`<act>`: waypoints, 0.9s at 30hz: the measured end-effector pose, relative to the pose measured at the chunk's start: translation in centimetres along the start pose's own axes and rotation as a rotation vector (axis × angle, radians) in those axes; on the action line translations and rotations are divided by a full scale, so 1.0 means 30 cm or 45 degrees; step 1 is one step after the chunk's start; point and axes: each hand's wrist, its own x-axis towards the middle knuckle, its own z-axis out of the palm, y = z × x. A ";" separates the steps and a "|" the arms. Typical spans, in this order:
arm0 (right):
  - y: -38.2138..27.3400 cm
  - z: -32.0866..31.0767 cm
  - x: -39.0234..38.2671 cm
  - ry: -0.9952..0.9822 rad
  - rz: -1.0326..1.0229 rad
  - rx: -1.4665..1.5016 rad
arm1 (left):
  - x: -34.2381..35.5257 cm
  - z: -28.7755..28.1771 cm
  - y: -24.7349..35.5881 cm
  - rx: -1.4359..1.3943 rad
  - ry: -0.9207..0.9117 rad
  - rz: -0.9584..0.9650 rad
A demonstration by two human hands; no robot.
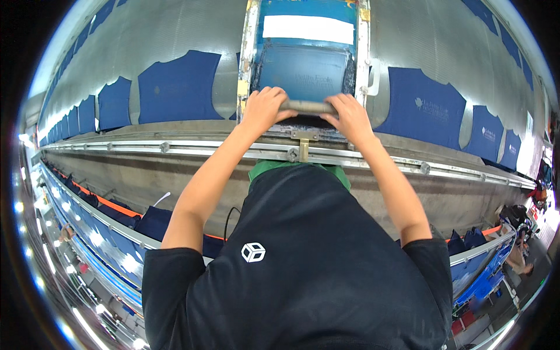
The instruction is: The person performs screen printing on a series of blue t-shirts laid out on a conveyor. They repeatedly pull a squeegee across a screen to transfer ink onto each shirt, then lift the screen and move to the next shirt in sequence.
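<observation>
Both my hands grip a screen-printing squeegee point(308, 107) by its long pale handle. My left hand point(264, 108) is closed around the left end, and my right hand point(352, 118), slightly blurred, around the right end. The squeegee lies crosswise over the near part of a screen-printing frame point(243, 73); its blade is hidden below the handle. Dark ink smears edge the blue mesh point(303, 67), which bears a faint printed design. A white strip point(308, 28) crosses the mesh farther up.
A long grey table carries dark blue cut fabric pieces point(178, 87) on the left and printed blue pieces point(424, 108) on the right. A metal rail point(216, 150) runs along its near edge, with a brass-coloured bracket point(304, 149) at the frame. Another table point(105, 224) stands behind me.
</observation>
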 end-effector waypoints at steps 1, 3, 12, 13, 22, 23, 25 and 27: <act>0.020 0.009 0.019 0.004 -0.050 -0.036 | 0.032 0.023 0.022 -0.011 0.024 -0.037; 0.035 0.041 0.038 0.002 0.046 -0.101 | 0.075 0.062 0.043 0.026 -0.121 -0.095; 0.150 0.018 0.276 -0.580 0.322 0.025 | 0.327 0.095 -0.137 -0.295 -0.615 -0.086; 0.174 -0.003 0.288 -0.400 0.374 0.241 | 0.358 0.066 -0.153 -0.334 -0.554 -0.104; 0.521 -0.036 0.219 0.513 0.971 0.217 | 0.524 -0.112 -0.156 -0.231 -0.210 -0.067; 0.540 -0.007 0.217 0.444 1.028 0.372 | 0.532 -0.108 -0.163 -0.276 -0.288 -0.074; 0.562 0.048 0.229 0.452 1.071 0.667 | 0.534 -0.089 -0.174 -0.340 -0.265 -0.055; 0.571 0.077 0.243 0.566 0.999 0.577 | 0.497 -0.067 -0.177 -0.397 -0.176 0.051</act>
